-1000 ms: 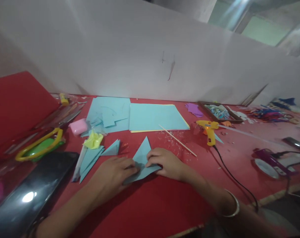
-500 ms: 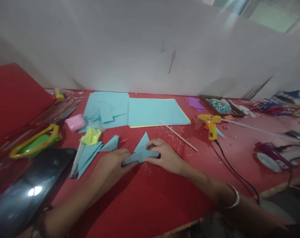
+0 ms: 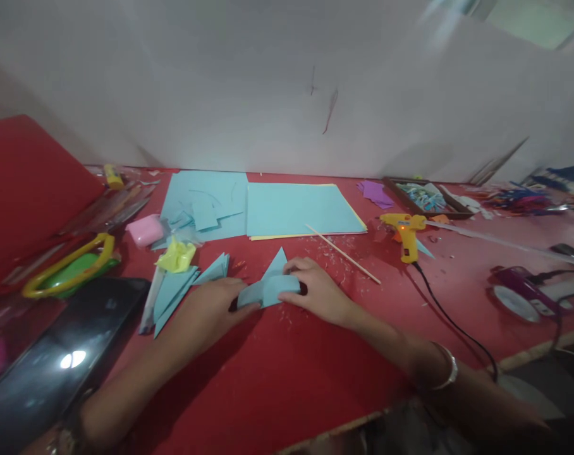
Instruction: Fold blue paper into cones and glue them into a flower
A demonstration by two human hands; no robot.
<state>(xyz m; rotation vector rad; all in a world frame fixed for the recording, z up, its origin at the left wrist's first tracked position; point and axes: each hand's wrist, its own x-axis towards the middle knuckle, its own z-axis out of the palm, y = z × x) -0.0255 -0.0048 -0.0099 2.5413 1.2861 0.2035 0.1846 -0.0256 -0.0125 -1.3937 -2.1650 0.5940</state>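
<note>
Between my two hands is a light blue piece of paper (image 3: pixel 270 289), curled over toward me with a pointed tip standing up behind the curl. My left hand (image 3: pixel 220 302) grips its left end, fingers closed, thumb at the front. The right end is pinched by my right hand (image 3: pixel 313 291), thumb below and fingers above. Just left of the held paper lie folded blue paper triangles (image 3: pixel 213 270). More long blue triangles (image 3: pixel 176 294) lie by my left wrist, beside a crumpled yellow piece (image 3: pixel 176 256).
Blue sheets (image 3: pixel 301 208) lie at the back, with a thin wooden stick (image 3: pixel 344 254) across their front edge. A yellow glue gun (image 3: pixel 406 234) with a lit orange light stands right, its cord trailing. A black phone (image 3: pixel 64 360) lies left, near yellow-handled scissors (image 3: pixel 69 265).
The paper's front part has curled further over, showing a rounder, lighter bulge near my right thumb. Both hands keep their hold; the whole view has shifted slightly.
</note>
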